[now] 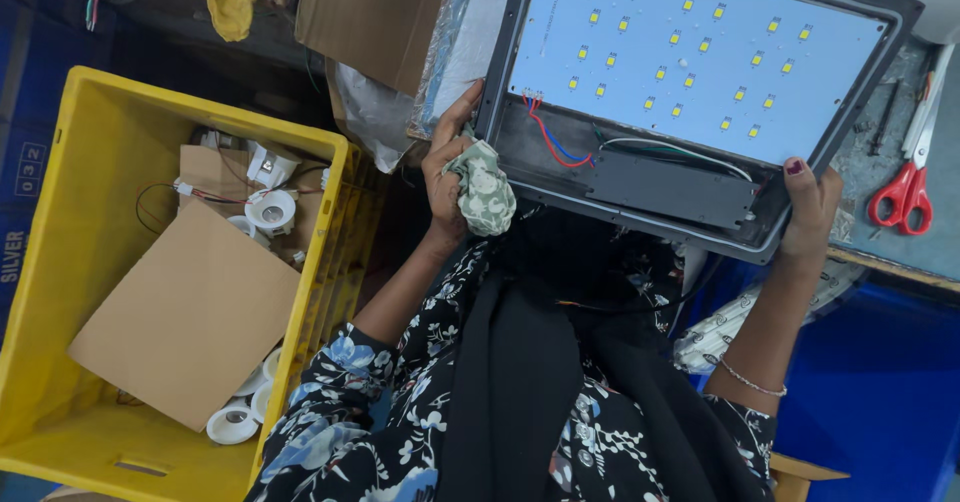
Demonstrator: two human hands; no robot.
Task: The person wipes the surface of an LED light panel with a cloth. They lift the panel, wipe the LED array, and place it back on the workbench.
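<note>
Head view only. Held the LED panel light up and tilted, lamp side facing the camera. Clasped its left rim with the left hand, closed around a bunched patterned cloth pressed against the dark frame; pinched the lower right corner with the right hand. Judged as mid-wiping of the frame. Called next for a steady right grip while sliding the cloth along the rim.

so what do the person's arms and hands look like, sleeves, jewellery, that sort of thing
Both arms wear dark sleeves with a blue and white floral print. The right wrist carries a thin silver bracelet. The right hand has dark red nail polish. The left hand shows no jewellery.
</note>
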